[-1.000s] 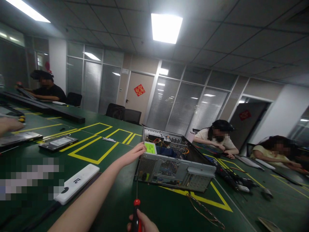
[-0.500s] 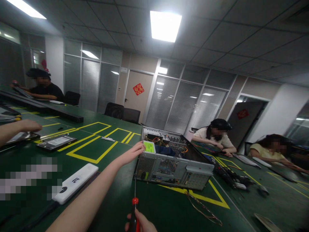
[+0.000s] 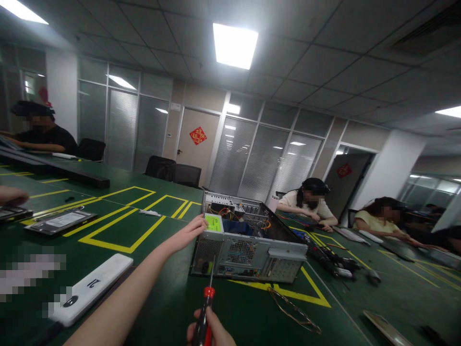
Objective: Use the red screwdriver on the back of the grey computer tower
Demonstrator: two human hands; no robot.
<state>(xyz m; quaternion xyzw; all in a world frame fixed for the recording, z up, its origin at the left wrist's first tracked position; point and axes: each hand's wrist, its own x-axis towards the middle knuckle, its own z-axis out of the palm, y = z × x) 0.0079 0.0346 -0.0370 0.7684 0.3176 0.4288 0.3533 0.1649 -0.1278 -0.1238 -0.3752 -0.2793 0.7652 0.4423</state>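
An open computer case (image 3: 248, 259) lies on the green table, its rear panel turned toward me. In its left corner sits a power supply with a bright green label (image 3: 213, 223). My left hand (image 3: 185, 235) rests on that corner, fingers stretched out onto the power supply's edge. A screwdriver (image 3: 208, 307) with a red and black handle is gripped in my right hand (image 3: 212, 329) at the bottom centre. Its shaft points up in front of the rear panel's left part, near a black socket (image 3: 205, 267). Whether the tip touches the panel, I cannot tell.
Left on the table (image 3: 162, 298) are a hard drive (image 3: 59, 221) and a white power strip (image 3: 91, 288). Glasses (image 3: 293, 312) and a phone (image 3: 385, 329) lie right. Cables (image 3: 334, 262) sit beyond the case. A co-worker's hand (image 3: 12, 196) shows at left; other people sit around.
The view has turned right, so most things sit further left. My screwdriver's tip has moved right and up, from the case's lower left edge to in front of its rear panel.
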